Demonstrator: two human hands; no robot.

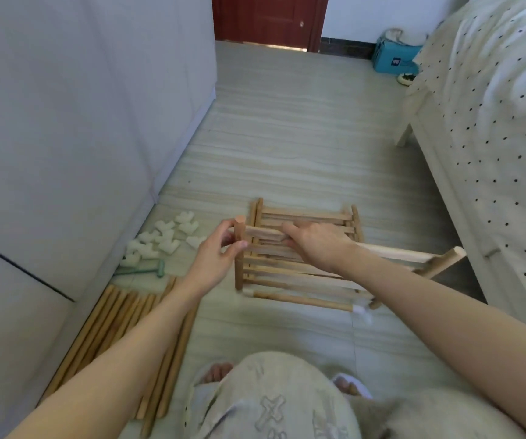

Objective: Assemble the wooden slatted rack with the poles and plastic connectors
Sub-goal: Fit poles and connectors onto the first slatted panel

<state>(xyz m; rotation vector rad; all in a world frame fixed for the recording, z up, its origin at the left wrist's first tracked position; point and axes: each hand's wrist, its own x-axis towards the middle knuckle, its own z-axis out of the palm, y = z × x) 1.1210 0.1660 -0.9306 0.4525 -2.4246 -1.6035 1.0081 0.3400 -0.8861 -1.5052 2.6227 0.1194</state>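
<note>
Head view: left hand (pixel 215 253) pinches the upright end pole (pixel 240 248) of the rack (pixel 290 274); right hand (pixel 314 245) grips a top slat (pixel 263 232). Rack is held above the floor (pixel 287 137). Left of rack: about ten connectors (pixel 160 240), one mallet (pixel 143 271), a bundle of poles (pixel 119 324). Bed (pixel 493 137) stands right.

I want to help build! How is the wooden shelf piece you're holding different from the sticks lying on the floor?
The slatted panel is many slats joined into a frame; the loose poles are single round sticks. The panel is lifted in the left hand and right hand; the poles lie untouched on the floor by the wall. Both are light brown wood.
</note>
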